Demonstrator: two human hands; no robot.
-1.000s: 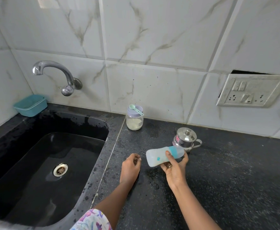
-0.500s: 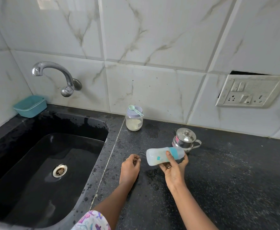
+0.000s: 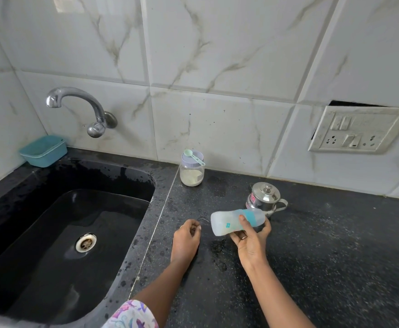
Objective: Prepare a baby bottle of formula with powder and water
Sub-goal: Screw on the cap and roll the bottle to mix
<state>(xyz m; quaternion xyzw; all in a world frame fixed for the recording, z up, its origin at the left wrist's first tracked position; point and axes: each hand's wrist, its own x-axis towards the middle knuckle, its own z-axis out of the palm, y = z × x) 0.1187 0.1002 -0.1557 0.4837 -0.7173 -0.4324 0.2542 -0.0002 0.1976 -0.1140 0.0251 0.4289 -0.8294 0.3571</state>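
My right hand (image 3: pixel 250 242) grips a baby bottle (image 3: pixel 225 223) above the black counter (image 3: pixel 324 256). The bottle lies almost on its side, base to the left, teal collar and clear cap to the right, with milky liquid inside. My left hand (image 3: pixel 185 240) rests on the counter left of the bottle, fingers loosely curled and holding nothing that I can see. A glass jar of white powder (image 3: pixel 192 175) stands by the wall, and a green scoop (image 3: pixel 193 156) lies on its lid. A small lidded steel pot (image 3: pixel 263 197) stands just behind the bottle.
A wet black sink (image 3: pixel 144 209) takes up the left side, with a wall tap (image 3: pixel 80 107) above it and a teal basket (image 3: pixel 43 150) at its back corner. On the right wall hangs a switch and socket plate (image 3: pixel 359 131). A thin wire loop lies by my left fingertips.
The bottle shifts only slightly in my right hand and stays tilted on its side. My left hand stays where it was on the counter.
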